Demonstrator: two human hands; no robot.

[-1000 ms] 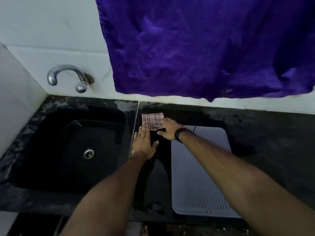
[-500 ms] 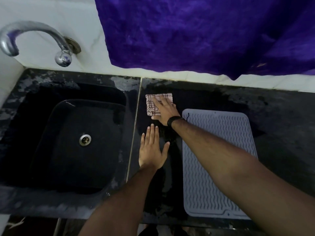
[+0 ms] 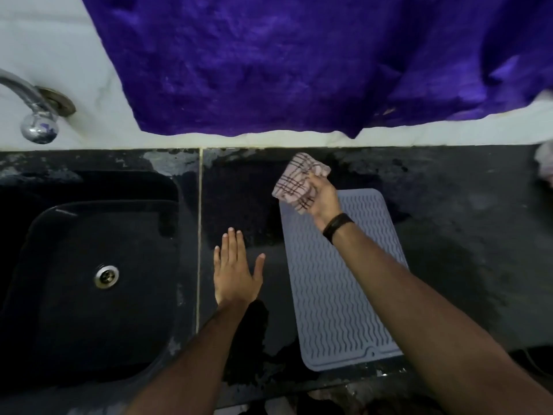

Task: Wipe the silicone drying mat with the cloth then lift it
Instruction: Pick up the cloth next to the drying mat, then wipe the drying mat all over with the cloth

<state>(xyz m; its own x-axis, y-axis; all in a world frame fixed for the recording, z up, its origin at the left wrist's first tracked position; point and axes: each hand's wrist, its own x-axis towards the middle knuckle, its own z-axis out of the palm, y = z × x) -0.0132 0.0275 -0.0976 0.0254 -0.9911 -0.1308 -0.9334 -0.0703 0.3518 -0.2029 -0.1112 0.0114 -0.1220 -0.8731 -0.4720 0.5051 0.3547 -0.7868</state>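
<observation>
A grey silicone drying mat (image 3: pixel 329 295) with wavy ridges lies flat on the black counter, right of the sink. My right hand (image 3: pixel 321 199) grips a folded pink checked cloth (image 3: pixel 296 182), holding it in the air over the mat's far left corner. A black band sits on that wrist. My right forearm crosses the mat and hides its right part. My left hand (image 3: pixel 236 271) lies flat on the counter between sink and mat, fingers spread, holding nothing.
A black sink (image 3: pixel 89 280) with a metal drain (image 3: pixel 106 275) fills the left. A chrome tap (image 3: pixel 36 115) sticks out of the white wall. A purple cloth (image 3: pixel 299 61) hangs over the wall behind the black counter (image 3: pixel 463 235). A pale object (image 3: pixel 546 163) sits at the far right edge.
My right hand has picked the cloth up off the counter and carried it right, over the mat's far corner. My left hand stays flat on the counter. The view has moved closer.
</observation>
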